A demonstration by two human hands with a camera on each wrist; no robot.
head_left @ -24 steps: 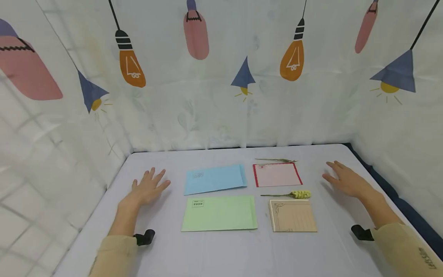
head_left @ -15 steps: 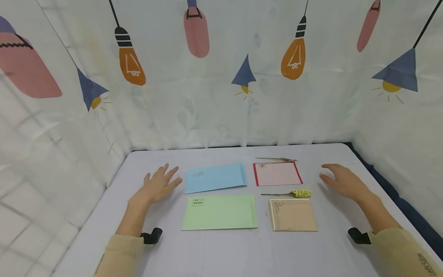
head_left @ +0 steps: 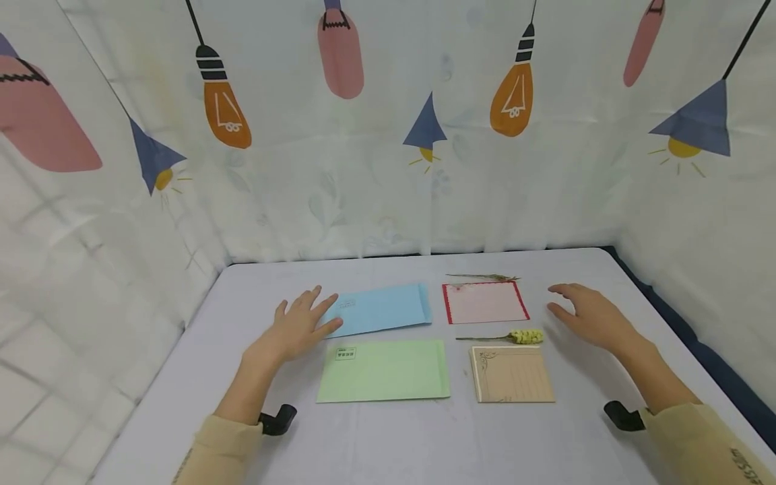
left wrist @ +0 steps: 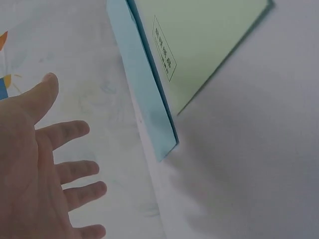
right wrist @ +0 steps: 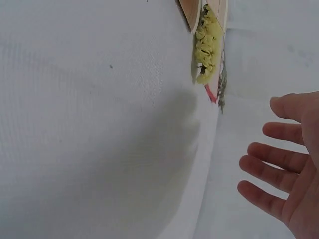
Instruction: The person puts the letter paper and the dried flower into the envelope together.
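My left hand (head_left: 298, 328), fingers spread, overlaps the left end of the blue envelope (head_left: 384, 308) in the head view. In the left wrist view that hand (left wrist: 30, 164) holds nothing, and the blue envelope (left wrist: 144, 74) lies to its right beside the green envelope (left wrist: 204, 40). My right hand (head_left: 594, 315) hangs over the right side of the table with relaxed fingers and nothing in them. Left of it are a pink card with a red border (head_left: 486, 303) and a yellow flower sprig (head_left: 525, 337). Seen from the right wrist, the yellow flowers (right wrist: 207, 47) are beyond the fingertips.
The green envelope (head_left: 383, 370) lies in front of the blue one. A stack of tan lined cards (head_left: 514, 374) sits right of it. A thin dried sprig (head_left: 485, 276) lies behind the pink card. A white table (head_left: 388, 444) carries everything; a printed curtain (head_left: 376, 195) hangs behind.
My left hand has moved right, from beside the blue envelope to over its left end. My right hand has shifted slightly left toward the cards. The envelopes, cards and sprigs stay where they were.
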